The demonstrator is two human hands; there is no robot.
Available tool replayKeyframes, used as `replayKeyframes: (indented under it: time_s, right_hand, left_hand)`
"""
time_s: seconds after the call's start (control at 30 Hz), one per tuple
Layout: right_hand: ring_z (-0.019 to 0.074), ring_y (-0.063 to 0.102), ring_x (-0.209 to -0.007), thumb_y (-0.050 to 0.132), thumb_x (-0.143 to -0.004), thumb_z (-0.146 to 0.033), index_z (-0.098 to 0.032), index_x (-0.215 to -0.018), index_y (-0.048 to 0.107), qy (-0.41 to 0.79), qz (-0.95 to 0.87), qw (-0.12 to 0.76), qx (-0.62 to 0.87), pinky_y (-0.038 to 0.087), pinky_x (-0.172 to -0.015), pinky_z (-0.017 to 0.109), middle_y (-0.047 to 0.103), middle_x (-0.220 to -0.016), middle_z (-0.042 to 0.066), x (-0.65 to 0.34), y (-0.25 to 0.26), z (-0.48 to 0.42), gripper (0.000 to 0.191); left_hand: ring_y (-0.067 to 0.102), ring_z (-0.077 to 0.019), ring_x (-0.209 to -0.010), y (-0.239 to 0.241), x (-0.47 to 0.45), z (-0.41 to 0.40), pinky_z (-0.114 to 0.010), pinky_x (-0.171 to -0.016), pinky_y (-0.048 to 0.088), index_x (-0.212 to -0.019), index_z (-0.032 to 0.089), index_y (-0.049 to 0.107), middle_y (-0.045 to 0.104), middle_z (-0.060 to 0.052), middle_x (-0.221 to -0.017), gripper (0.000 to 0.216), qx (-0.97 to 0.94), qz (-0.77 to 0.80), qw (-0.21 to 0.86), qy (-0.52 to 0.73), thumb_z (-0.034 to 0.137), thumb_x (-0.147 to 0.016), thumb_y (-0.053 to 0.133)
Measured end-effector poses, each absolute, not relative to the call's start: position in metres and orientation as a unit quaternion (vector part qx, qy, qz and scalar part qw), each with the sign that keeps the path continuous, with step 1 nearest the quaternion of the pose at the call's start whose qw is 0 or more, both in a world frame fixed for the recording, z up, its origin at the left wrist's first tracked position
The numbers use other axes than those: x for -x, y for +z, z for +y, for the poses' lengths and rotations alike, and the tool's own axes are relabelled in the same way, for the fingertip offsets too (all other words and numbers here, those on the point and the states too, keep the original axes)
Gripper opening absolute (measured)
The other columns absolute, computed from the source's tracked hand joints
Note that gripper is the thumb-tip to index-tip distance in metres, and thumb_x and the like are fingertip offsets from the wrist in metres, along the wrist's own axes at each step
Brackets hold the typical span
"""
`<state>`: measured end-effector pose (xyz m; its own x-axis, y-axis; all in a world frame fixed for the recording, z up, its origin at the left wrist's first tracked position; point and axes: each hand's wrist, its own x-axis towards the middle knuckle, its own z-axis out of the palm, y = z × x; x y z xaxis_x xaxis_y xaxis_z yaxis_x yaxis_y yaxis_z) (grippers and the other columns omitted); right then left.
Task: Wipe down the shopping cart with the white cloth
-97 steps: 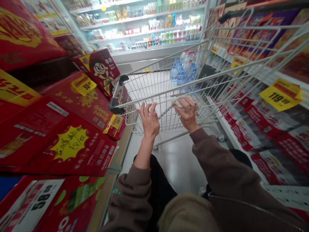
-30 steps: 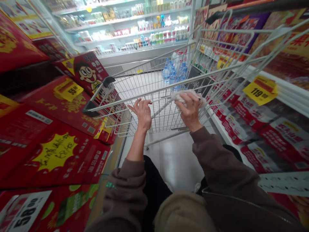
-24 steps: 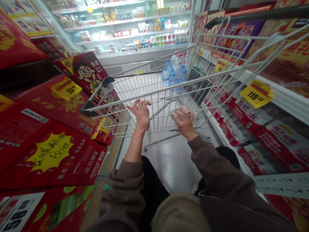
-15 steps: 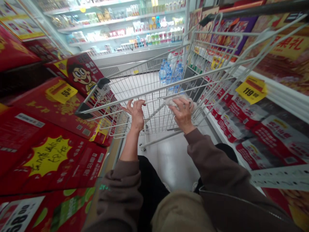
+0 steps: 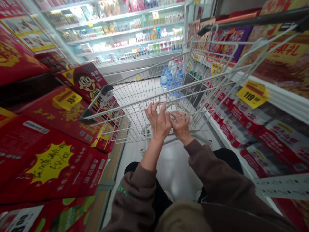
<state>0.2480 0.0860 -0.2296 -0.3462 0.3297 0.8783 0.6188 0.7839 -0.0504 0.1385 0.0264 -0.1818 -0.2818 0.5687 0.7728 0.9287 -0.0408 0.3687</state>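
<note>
A white wire shopping cart (image 5: 135,96) stands in front of me in a store aisle. My left hand (image 5: 158,120) rests on the cart's near wire panel with its fingers stretched out and apart. Right beside it, touching, my right hand (image 5: 180,124) presses a crumpled white cloth (image 5: 187,116) against the same wires, fingers curled over it. Both arms wear brown sleeves.
Red gift boxes (image 5: 58,129) with yellow price tags fill the left shelves close to the cart. Red packs and a yellow 119.00 tag (image 5: 252,94) line the right shelf. Blue water bottles (image 5: 170,80) and a chilled display (image 5: 130,35) lie beyond. Grey floor (image 5: 173,170) shows below.
My left hand has slid right along the cart wires until it touches my right hand. My right hand and cloth have dropped slightly lower on the panel.
</note>
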Motion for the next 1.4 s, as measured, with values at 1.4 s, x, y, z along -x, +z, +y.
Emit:
replayKeyframes:
  time_s: [1.4]
  right_hand:
    - [0.0252,0.051,-0.121,0.059,-0.084,0.003,-0.027,-0.097,0.076,-0.105,-0.820,0.475,0.302,0.030,-0.106,0.048,0.074,-0.120,0.004,-0.288,-0.234,0.095,0.037]
  left_hand:
    - [0.013,-0.0435,-0.160,-0.181,-0.126,0.033,-0.071,-0.126,-0.004,-0.136,0.017,0.062,0.059,-0.018,-0.135,0.101,0.582,-0.635,0.155,-0.484,0.078,-0.094,-0.006]
